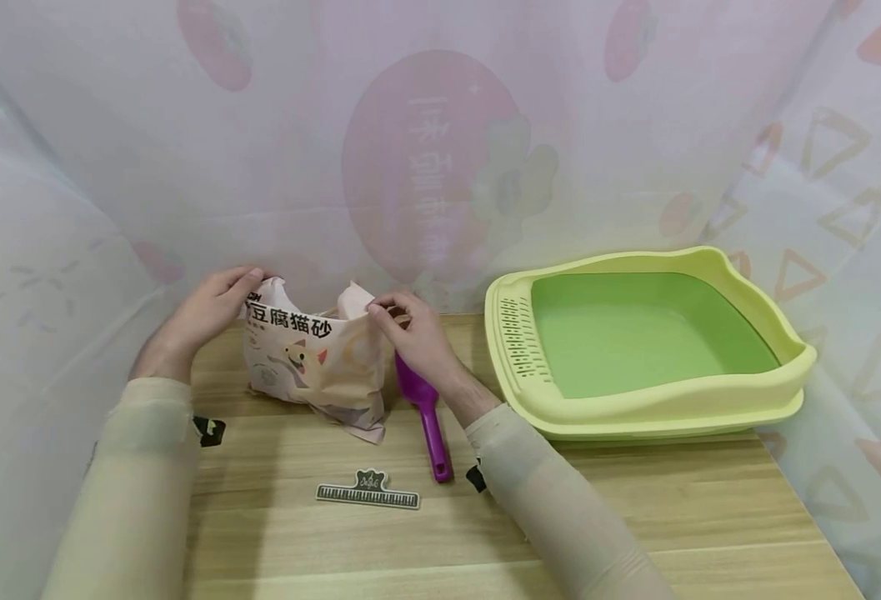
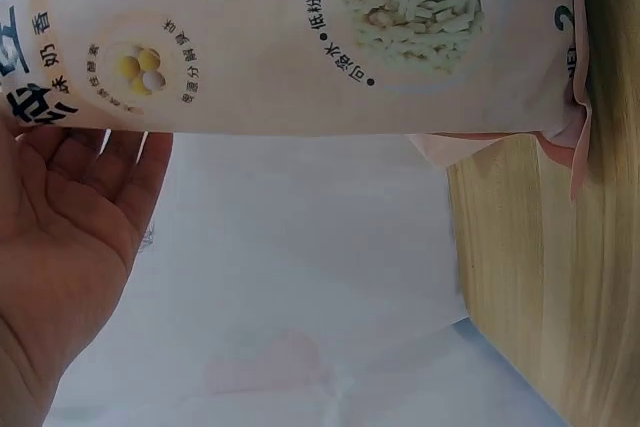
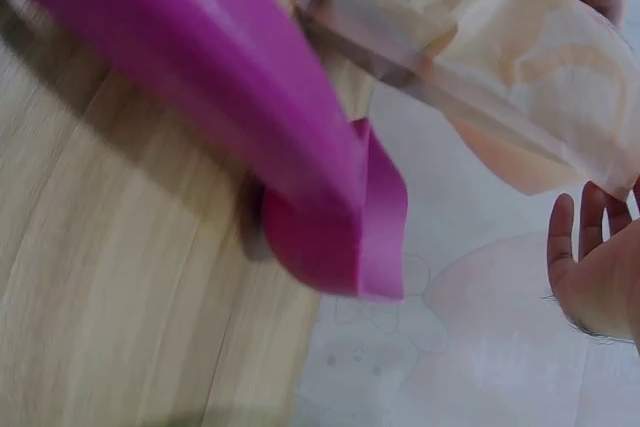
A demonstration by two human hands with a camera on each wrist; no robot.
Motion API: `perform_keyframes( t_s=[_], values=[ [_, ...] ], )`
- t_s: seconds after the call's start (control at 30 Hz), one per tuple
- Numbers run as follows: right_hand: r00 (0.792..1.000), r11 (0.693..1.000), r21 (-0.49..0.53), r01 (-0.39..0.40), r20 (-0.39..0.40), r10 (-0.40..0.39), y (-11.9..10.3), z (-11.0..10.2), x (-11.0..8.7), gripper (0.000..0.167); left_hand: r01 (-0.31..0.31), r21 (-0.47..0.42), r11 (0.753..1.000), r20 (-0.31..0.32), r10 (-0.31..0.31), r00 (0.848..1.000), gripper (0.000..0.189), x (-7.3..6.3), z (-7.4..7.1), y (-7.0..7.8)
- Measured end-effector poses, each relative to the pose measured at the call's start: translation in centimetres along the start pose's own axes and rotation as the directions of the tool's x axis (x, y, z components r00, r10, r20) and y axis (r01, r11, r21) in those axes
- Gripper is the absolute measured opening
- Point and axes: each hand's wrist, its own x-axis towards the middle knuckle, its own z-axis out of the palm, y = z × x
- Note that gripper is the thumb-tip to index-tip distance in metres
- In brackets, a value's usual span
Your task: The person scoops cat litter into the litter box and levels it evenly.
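A pale pink cat litter bag [image 1: 312,358] with dark lettering and a cartoon cat stands upright on the table. Its top edge is uneven and seems to gape. My left hand [image 1: 211,310] holds the bag's upper left corner; in the left wrist view that hand [image 2: 80,207] has its fingertips hidden by the bag. At the upper right corner, my right hand [image 1: 419,337] pinches the edge between thumb and fingers. Just below this hand lies a purple scoop [image 1: 431,433], its handle toward me. The scoop [image 3: 220,97] looms large in the right wrist view, apart from the hand.
A yellow-green litter box [image 1: 673,404] with a slotted left ledge stands at the right. A piano-keyboard-patterned clip [image 1: 368,490] lies in front of the bag. Printed white curtains [image 1: 275,183] hang behind and at both sides of the wooden table [image 1: 320,558].
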Motion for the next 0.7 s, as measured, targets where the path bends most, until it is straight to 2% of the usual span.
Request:
perform_keyframes(
  t_s=[0.1,0.17,0.27,0.33,0.4,0.47,0.53,0.7],
  values=[
    [0.997,0.992,0.095,-0.078,-0.006,0.079,-0.4,0.0,0.2,0.035,0.012,-0.024,1.0,-0.008,-0.012,1.0,0.072,-0.4,-0.1,-0.2],
    [0.988,0.972,0.178,-0.153,-0.002,0.156,-1.0,-0.1,0.3,0.043,0.012,-0.019,1.0,-0.008,-0.012,1.0,0.07,-0.5,-0.2,-0.3],
    [0.96,0.916,0.29,-0.276,0.026,0.28,-1.7,-0.2,0.5,0.051,-0.002,-0.001,1.0,-0.02,0.002,1.0,0.066,-0.8,-0.2,-0.3],
    [0.936,0.886,0.309,-0.346,0.047,0.349,-2.1,-0.3,0.6,0.049,-0.019,0.01,1.0,-0.041,0.02,0.999,0.061,-0.9,-0.2,-0.3],
    [0.917,0.869,0.299,-0.395,0.066,0.394,-2.5,-0.3,0.6,0.046,-0.039,0.013,0.999,-0.064,0.04,0.997,0.055,-1.0,-0.2,-0.3],
    [0.904,0.866,0.266,-0.424,0.072,0.421,-2.9,-0.3,0.6,0.041,-0.059,0.015,0.998,-0.081,0.06,0.995,0.049,-1.1,-0.2,-0.4],
    [0.9,0.868,0.242,-0.433,0.072,0.429,-3.2,-0.3,0.6,0.037,-0.07,0.012,0.997,-0.092,0.071,0.993,0.046,-1.2,-0.1,-0.4],
    [0.924,0.889,0.263,-0.375,0.027,0.382,-3.6,-0.1,0.8,0.031,-0.072,0.011,0.997,-0.12,0.073,0.99,0.045,-1.3,0.1,-0.7]
  ],
)
